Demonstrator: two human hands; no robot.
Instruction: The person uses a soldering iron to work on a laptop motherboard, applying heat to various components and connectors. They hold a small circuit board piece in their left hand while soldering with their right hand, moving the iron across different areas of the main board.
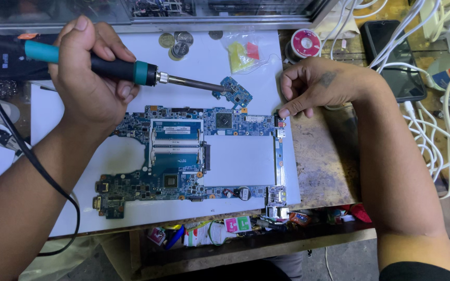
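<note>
1. Looking down from a head-worn camera, almost straight onto a workbench (319, 171) from above and close in.
2. Facing away from the body: forearms entering from the bottom corners, the bench's far edge lying along the top of the frame.
3. Sitting near enough for a white mat (240, 156) to be filling the middle of the picture.
4. Working as a single view, sharing nothing with any other.
</note>
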